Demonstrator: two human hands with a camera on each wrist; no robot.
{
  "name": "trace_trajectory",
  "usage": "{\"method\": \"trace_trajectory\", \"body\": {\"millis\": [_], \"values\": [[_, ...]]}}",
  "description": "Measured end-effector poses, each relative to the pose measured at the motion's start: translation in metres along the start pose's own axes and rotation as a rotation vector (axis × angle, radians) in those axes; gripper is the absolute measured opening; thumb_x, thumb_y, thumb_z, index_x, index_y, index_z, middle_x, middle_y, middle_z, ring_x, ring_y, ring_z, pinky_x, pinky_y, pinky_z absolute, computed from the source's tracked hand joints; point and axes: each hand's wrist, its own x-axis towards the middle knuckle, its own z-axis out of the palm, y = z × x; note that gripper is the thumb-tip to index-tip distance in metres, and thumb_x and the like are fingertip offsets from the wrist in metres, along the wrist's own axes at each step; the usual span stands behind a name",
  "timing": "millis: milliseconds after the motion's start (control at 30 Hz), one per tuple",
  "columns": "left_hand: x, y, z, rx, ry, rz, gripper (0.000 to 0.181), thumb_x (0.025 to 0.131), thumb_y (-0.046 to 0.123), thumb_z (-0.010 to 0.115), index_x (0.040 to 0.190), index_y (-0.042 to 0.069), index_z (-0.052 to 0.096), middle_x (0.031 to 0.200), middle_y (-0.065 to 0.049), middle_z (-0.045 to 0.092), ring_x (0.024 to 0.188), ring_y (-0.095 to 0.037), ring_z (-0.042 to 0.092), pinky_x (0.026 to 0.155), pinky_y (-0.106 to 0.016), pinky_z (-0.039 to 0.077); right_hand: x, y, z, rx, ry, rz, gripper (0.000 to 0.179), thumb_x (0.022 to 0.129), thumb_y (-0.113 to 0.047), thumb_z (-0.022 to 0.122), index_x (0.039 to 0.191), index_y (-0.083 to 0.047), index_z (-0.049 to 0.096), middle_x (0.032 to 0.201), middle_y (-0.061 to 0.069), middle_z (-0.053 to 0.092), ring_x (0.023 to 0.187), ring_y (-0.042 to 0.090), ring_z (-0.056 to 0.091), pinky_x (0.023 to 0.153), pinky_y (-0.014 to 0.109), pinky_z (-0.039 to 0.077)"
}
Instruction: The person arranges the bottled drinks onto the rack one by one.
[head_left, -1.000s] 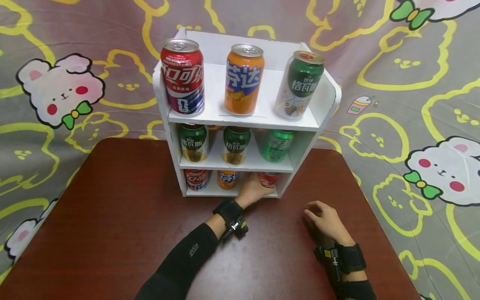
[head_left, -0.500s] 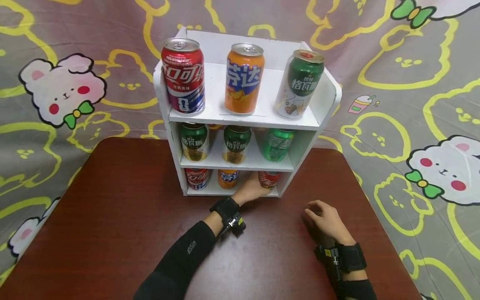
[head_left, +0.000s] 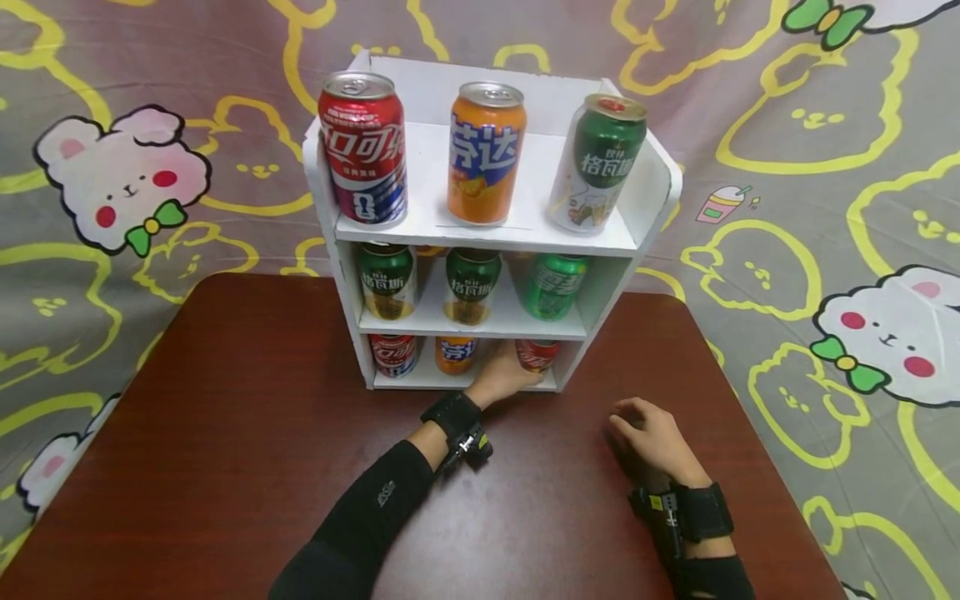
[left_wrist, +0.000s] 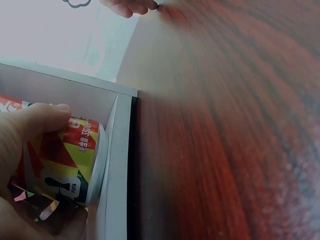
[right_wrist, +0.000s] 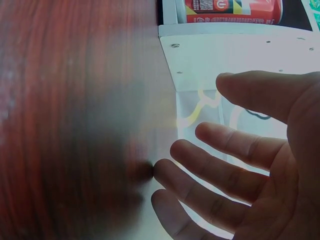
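Observation:
In the head view my left hand (head_left: 501, 377) reaches into the bottom level of a white shelf (head_left: 472, 383) and grips a red soda can (head_left: 537, 355) standing at its right end. The left wrist view shows the thumb across the near side of this can (left_wrist: 65, 160), with fingers curled round its other side. Its base sits on or right by the shelf board; contact is hard to tell. My right hand (head_left: 654, 437) rests on the table to the right of the shelf, holding nothing, its fingers (right_wrist: 220, 177) loosely extended in the right wrist view.
An orange can (head_left: 456, 355) and a red cola can (head_left: 393, 355) share the bottom level. Two kvass cans (head_left: 471, 287) and a green can (head_left: 555, 287) fill the middle. On top stand a cola can (head_left: 363, 150), an orange can (head_left: 486, 154) and a kvass can (head_left: 598, 162).
My left hand and wrist have shifted only slightly, around the same red can at the bottom right. The right hand and the other cans stay where they were.

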Motion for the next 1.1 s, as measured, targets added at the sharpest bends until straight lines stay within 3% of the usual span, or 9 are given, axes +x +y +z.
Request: {"method": "trace_trajectory", "body": {"millis": [233, 533, 667, 833, 933, 1100], "values": [[0.000, 0.005, 0.004, 0.109, 0.046, -0.066, 0.079, 0.068, 0.027, 0.084, 0.132, 0.005, 0.044, 0.117, -0.007, 0.058, 0.109, -0.022, 0.054, 0.094, -0.033, 0.042, 0.000, -0.001, 0.000, 0.001, -0.007, 0.006, 0.036, 0.093, -0.027, 0.061, 0.118, -0.001, 0.059, 0.112, 0.016, 0.062, 0.099, 0.033, 0.062, 0.080, 0.047, 0.051], [-0.002, 0.004, 0.008, 0.109, 0.084, -0.069, 0.084, 0.068, 0.034, 0.084, 0.135, 0.008, 0.041, 0.120, -0.007, 0.056, 0.113, -0.023, 0.051, 0.095, -0.037, 0.041, 0.000, 0.000, 0.001, -0.006, -0.004, 0.003, 0.035, 0.093, -0.026, 0.061, 0.118, -0.001, 0.059, 0.112, 0.016, 0.062, 0.100, 0.033, 0.062, 0.080, 0.046, 0.051], [0.000, -0.001, 0.007, 0.040, 0.041, 0.008, 0.086, 0.070, 0.030, 0.084, 0.138, 0.008, 0.037, 0.124, -0.007, 0.054, 0.117, -0.021, 0.049, 0.099, -0.034, 0.038, 0.000, -0.001, 0.001, -0.003, -0.006, 0.008, 0.035, 0.093, -0.025, 0.061, 0.119, 0.000, 0.058, 0.112, 0.016, 0.062, 0.100, 0.033, 0.062, 0.080, 0.046, 0.051], [0.004, -0.010, 0.004, -0.111, -0.070, 0.106, 0.080, 0.074, 0.009, 0.079, 0.140, 0.006, 0.034, 0.128, -0.008, 0.052, 0.118, -0.019, 0.048, 0.100, -0.028, 0.037, 0.000, -0.002, 0.000, -0.002, -0.011, 0.009, 0.035, 0.093, -0.024, 0.062, 0.118, 0.000, 0.058, 0.112, 0.016, 0.062, 0.100, 0.034, 0.062, 0.080, 0.046, 0.051], [0.004, -0.012, 0.004, -0.118, -0.091, 0.101, 0.082, 0.074, 0.006, 0.078, 0.141, 0.005, 0.033, 0.130, -0.009, 0.050, 0.120, -0.020, 0.047, 0.101, -0.029, 0.036, 0.000, -0.002, 0.000, -0.001, -0.014, 0.013, 0.035, 0.093, -0.024, 0.062, 0.118, 0.000, 0.059, 0.112, 0.016, 0.062, 0.100, 0.033, 0.062, 0.081, 0.046, 0.051], [0.004, -0.010, 0.004, -0.065, -0.073, 0.056, 0.085, 0.073, 0.010, 0.081, 0.142, 0.006, 0.032, 0.131, -0.008, 0.050, 0.122, -0.021, 0.046, 0.103, -0.029, 0.034, 0.000, -0.001, 0.001, 0.000, -0.012, 0.011, 0.035, 0.094, -0.025, 0.061, 0.118, 0.000, 0.059, 0.112, 0.016, 0.062, 0.100, 0.033, 0.062, 0.080, 0.046, 0.051]]}}
